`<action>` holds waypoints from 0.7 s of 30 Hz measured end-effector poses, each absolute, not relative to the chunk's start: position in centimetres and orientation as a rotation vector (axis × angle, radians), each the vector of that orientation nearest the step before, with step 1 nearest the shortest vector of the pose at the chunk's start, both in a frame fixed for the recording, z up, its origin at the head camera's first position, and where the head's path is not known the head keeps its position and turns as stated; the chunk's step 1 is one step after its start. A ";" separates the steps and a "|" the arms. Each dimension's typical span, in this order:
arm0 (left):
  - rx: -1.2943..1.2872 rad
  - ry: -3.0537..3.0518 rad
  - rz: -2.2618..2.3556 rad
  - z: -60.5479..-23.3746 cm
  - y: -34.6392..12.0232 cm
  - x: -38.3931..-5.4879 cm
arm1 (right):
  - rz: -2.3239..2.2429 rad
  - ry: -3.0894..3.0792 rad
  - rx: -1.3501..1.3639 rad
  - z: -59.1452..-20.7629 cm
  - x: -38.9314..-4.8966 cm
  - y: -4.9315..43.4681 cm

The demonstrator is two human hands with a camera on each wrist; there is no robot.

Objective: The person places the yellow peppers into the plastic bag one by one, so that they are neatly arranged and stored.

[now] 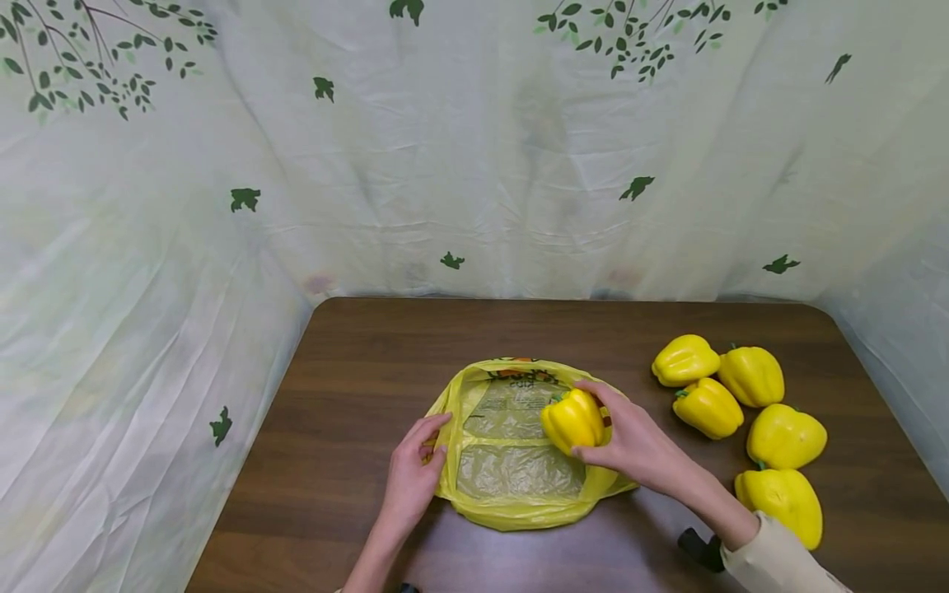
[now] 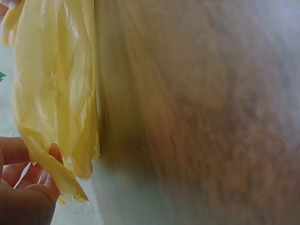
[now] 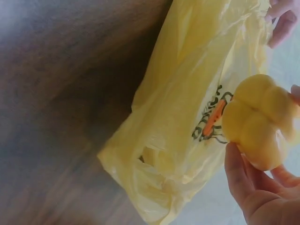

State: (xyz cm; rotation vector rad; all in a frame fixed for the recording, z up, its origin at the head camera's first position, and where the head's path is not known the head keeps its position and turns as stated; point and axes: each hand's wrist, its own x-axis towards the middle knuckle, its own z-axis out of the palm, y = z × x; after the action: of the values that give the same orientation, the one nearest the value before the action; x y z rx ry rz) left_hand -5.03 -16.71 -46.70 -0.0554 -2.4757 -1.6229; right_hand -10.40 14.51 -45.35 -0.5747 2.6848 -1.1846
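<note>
A yellow plastic bag (image 1: 519,516) stands on the table with its mouth spread wide and facing up; its inner floor shows. My left hand (image 1: 415,469) pinches the bag's left rim between thumb and fingers; in the left wrist view a fold of the yellow plastic (image 2: 56,168) lies in its grip. Over the right side of the bag's mouth, my right hand (image 1: 639,441) holds a yellow bell pepper (image 1: 572,422), thumb on one side and fingers on the other. In the right wrist view the lobed bottom of the pepper (image 3: 258,119) faces the camera.
Several more yellow bell peppers (image 1: 786,436) lie in a loose group at the table's right. The brown wooden table (image 1: 356,354) meets a pale curtain (image 1: 474,181) with a leaf print at its back edge. A small black object (image 1: 700,548) shows by the right sleeve.
</note>
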 end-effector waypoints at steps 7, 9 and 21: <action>-0.054 -2.484 -1.608 -47.0 -16.8 -5.1 | -1.198 2.620 -0.648 -45.1 -11.3 13.8; -0.051 -2.477 -1.607 -47.8 -16.9 -5.3 | -1.215 2.586 -0.649 -45.1 -11.6 13.6; -0.073 -2.452 -1.613 -50.9 -17.8 -5.9 | -1.143 2.606 -0.699 -45.2 -12.8 12.6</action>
State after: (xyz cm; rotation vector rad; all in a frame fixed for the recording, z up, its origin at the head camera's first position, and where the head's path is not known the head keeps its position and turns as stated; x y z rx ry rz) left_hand -5.95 -17.75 -50.90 -0.0726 -2.4520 -1.6132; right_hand -12.79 12.58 -45.20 -0.6991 2.6062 -1.1434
